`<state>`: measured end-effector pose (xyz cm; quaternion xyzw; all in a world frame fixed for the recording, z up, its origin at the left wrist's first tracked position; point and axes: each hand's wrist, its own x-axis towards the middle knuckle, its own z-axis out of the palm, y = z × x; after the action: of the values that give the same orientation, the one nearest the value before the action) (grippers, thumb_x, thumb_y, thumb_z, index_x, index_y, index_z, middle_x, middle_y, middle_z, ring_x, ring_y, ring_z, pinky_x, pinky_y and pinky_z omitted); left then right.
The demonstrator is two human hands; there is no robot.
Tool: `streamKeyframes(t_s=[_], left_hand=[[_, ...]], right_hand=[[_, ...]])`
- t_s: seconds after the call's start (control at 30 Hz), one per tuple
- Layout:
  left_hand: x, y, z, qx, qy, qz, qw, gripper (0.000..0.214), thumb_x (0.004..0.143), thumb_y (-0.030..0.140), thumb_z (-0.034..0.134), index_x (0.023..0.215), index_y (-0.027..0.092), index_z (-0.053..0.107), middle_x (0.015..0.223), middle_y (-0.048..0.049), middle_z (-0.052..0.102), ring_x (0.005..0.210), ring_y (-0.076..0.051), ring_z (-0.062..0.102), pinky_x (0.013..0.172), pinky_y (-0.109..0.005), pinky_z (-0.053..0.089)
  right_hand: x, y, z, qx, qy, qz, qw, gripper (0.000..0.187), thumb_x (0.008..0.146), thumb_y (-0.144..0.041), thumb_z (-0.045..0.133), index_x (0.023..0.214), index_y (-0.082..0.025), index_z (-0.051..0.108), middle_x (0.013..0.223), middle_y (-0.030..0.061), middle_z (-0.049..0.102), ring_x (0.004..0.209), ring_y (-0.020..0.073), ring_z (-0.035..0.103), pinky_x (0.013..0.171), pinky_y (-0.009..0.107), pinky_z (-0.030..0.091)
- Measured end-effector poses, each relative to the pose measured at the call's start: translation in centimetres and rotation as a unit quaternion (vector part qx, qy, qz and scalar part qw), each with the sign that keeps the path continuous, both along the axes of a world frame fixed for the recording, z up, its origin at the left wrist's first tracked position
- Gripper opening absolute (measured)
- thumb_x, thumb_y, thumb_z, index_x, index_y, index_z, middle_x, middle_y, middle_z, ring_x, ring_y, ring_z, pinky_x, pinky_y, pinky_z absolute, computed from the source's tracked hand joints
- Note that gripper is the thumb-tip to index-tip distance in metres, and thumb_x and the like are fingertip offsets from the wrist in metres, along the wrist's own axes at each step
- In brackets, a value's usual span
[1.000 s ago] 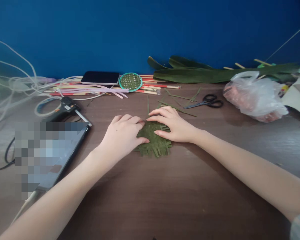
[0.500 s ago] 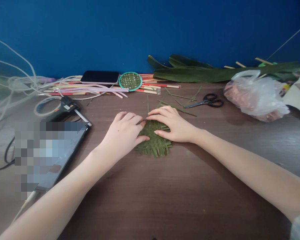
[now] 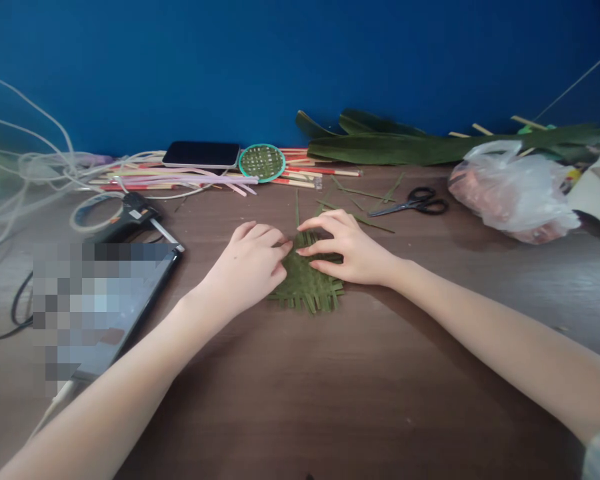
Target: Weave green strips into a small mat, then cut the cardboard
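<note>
A small mat woven from green leaf strips [image 3: 307, 283] lies flat on the brown table, loose strip ends sticking out along its near edge. At its left edge is my left hand [image 3: 255, 260], with fingers curled and the thumb drawn in against them, closed on the mat's side; the fingertips are partly hidden. My right hand [image 3: 347, 247] rests over the mat's upper right part. Its fingers are spread and bent, tips touching the weave. One long leaf strip [image 3: 297, 208] points away from the mat's far edge.
Black scissors [image 3: 413, 202] and cut leaf strips [image 3: 360, 193] lie beyond my right hand. Behind are a phone [image 3: 201, 154], a round green-rimmed woven piece [image 3: 262, 163], and long leaves [image 3: 380, 148]. A plastic bag [image 3: 517, 193] is right; a tablet [image 3: 115, 307] and glue gun [image 3: 130, 217] are left.
My left thumb has pulled back from the mat toward the bent fingers. The right fingers have spread further apart. The mat lies almost where it was.
</note>
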<state>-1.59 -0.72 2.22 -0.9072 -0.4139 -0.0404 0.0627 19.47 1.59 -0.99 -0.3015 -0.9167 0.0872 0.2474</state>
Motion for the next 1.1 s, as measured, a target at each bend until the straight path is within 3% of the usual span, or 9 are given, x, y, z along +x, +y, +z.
streamKeyframes(t_s=[0.5,0.67,0.83,1.1], left_hand=[[0.0,-0.1,-0.2,-0.056,-0.046,0.021,0.997,0.045,0.075,0.010,0.038,0.111,0.019,0.063,0.111,-0.0069,0.060,0.109,-0.024,0.049,0.100,-0.042,0.033],[-0.2,0.3,0.5,-0.088,-0.057,0.028,0.994,0.045,0.080,0.014,0.035,0.117,0.024,0.059,0.113,-0.0036,0.062,0.110,-0.020,0.051,0.099,-0.039,0.034],[-0.5,0.5,1.2,-0.043,-0.049,0.059,0.996,0.041,0.080,0.013,0.035,0.106,0.023,0.066,0.109,-0.0019,0.065,0.108,-0.020,0.053,0.099,-0.040,0.034],[-0.4,0.4,0.5,-0.035,-0.024,0.039,0.998,0.039,0.078,0.011,0.037,0.099,0.023,0.068,0.106,-0.0019,0.067,0.108,-0.020,0.053,0.103,-0.043,0.028]], right_hand=[[-0.1,0.1,0.0,-0.013,-0.005,0.008,1.000,0.018,0.082,-0.027,0.055,0.092,-0.024,0.069,0.119,0.0061,0.056,0.110,0.0248,0.041,0.094,0.047,0.033],[0.0,0.1,0.0,-0.023,-0.004,0.004,1.000,0.019,0.081,-0.027,0.055,0.094,-0.024,0.069,0.120,0.0064,0.055,0.111,0.0251,0.041,0.094,0.047,0.033],[0.0,0.0,0.0,-0.027,-0.001,0.003,1.000,0.018,0.081,-0.027,0.055,0.093,-0.024,0.069,0.121,0.0071,0.054,0.112,0.0252,0.040,0.095,0.048,0.033],[0.0,0.1,0.0,-0.029,-0.004,0.004,1.000,0.018,0.081,-0.027,0.055,0.093,-0.024,0.068,0.122,0.0069,0.054,0.112,0.0256,0.039,0.096,0.048,0.032]])
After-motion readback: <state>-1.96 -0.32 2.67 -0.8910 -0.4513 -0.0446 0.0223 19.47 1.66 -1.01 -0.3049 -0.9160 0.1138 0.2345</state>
